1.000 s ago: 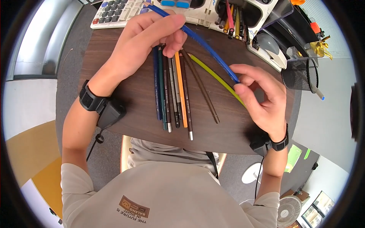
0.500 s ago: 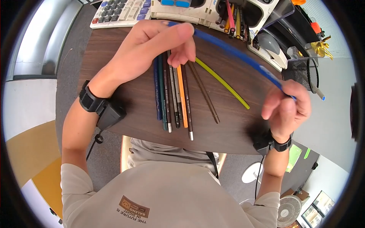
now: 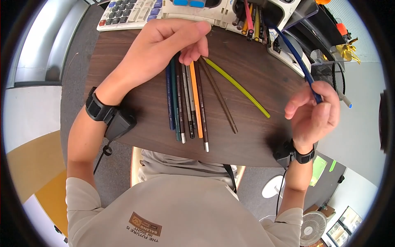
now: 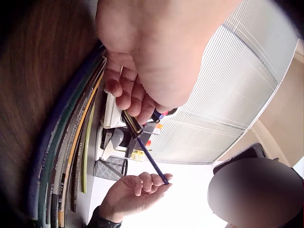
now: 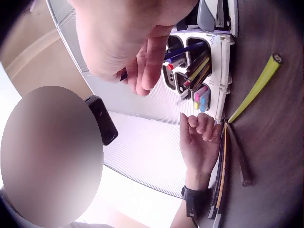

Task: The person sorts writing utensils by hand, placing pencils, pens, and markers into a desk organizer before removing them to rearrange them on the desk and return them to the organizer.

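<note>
My right hand [image 3: 314, 109] pinches a blue pencil [image 3: 297, 55] near its lower end, over the desk's right side. From there the pencil slants up and away, its far end beside the white desk organizer [image 3: 197, 17]. My left hand [image 3: 170, 47] holds nothing; its fingers are loosely bent over the far ends of a row of pencils. An orange pencil [image 3: 197, 105], a green one [image 3: 177, 103] and a dark blue one [image 3: 170, 99] lie in that row. Apart to the right are a brown pencil [image 3: 220, 99] and a yellow-green pencil [image 3: 242, 89].
Several pencils [image 3: 257, 24] stand in a compartment of the organizer. A calculator [image 3: 133, 14] is at the back left. A grey stapler [image 5: 206, 16] and a black mesh cup [image 4: 111, 167] stand at the right. The dark wooden desk [image 3: 251, 140] curves along its front edge.
My left hand has let go of the blue pencil, which both hands held before. My right hand has moved right with it, and its far end has swung over to the organizer's right side.
</note>
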Action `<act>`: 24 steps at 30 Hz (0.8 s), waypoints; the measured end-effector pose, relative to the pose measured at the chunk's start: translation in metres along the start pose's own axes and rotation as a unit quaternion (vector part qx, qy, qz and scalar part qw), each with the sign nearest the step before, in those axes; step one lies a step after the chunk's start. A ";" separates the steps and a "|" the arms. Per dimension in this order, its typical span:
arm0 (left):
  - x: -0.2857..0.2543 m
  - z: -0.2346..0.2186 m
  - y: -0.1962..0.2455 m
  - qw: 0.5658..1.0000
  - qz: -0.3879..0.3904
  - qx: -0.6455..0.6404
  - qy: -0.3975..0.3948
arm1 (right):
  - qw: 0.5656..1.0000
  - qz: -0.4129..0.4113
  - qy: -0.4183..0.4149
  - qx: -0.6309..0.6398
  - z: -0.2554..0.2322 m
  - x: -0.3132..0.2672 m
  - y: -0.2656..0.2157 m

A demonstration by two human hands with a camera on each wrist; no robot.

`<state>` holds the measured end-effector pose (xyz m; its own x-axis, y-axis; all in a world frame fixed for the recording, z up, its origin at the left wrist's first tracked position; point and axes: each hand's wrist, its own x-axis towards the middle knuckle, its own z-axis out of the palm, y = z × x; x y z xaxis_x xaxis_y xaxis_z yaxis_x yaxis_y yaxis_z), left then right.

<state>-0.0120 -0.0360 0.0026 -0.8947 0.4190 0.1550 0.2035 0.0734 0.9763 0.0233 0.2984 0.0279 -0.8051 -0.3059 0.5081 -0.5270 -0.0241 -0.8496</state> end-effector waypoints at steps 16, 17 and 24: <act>0.000 0.002 0.001 1.000 0.000 -0.001 0.007 | 0.991 0.111 -0.065 -0.027 0.026 0.021 0.007; 0.000 0.002 0.001 1.000 -0.001 0.001 0.007 | 0.992 0.107 -0.066 -0.032 0.027 0.022 0.006; -0.001 0.001 0.000 1.000 -0.005 -0.001 0.004 | 0.991 0.100 -0.092 -0.017 0.023 0.020 0.011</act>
<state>-0.0110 -0.0351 0.0023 -0.8995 0.4117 0.1466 0.1938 0.0751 0.9782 0.0077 0.2696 0.0252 -0.8323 -0.4705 0.2931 -0.3740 0.0862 -0.9234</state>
